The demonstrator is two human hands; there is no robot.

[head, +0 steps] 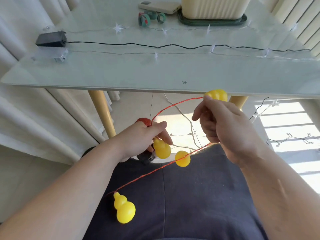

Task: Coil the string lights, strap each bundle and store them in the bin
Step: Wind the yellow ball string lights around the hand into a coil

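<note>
My left hand [142, 137] grips the red coil [144, 121] below the table [155, 71]'s near edge; my right hand [223, 125] pinches the cord [173, 105] by a yellow gourd light [217, 95]. Best hold the cord taut and lay each loop evenly.

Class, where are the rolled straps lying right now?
In the head view, the rolled straps lie on the far side of the glass table, just in front of the flat cream device and left of the cream bin.
</note>
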